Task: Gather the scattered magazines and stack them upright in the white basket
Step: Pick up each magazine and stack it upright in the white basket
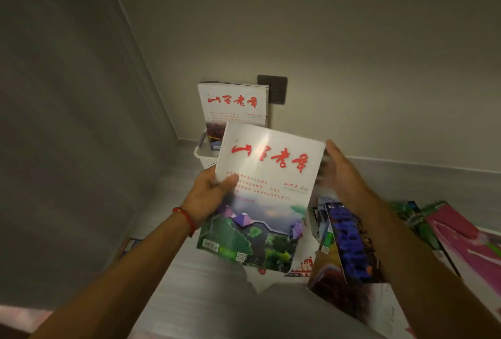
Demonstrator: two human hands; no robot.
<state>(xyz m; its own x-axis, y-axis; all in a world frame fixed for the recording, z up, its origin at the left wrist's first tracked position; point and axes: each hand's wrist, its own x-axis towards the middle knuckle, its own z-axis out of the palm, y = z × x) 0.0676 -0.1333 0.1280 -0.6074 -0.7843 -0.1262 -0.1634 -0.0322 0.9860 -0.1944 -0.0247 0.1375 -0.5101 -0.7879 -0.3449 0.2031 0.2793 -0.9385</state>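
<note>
My left hand (210,193) grips the left edge of a white magazine (265,189) with red calligraphy and a landscape photo, held up in front of me. My right hand (343,173) is beside its right edge with fingers spread and blurred; I cannot tell whether it touches the cover. Behind the held magazine, the white basket (204,155) sits in the corner on the floor. Magazines stand upright in it, the front one (233,105) bearing the same red title. More magazines lie scattered on the floor at right, among them a blue-lettered one (349,246) and a pink one (471,243).
Walls meet in the corner behind the basket, with a dark wall socket (273,89) above it. The grey floor (189,271) runs below my arms. Another magazine (130,246) lies partly seen by the left wall.
</note>
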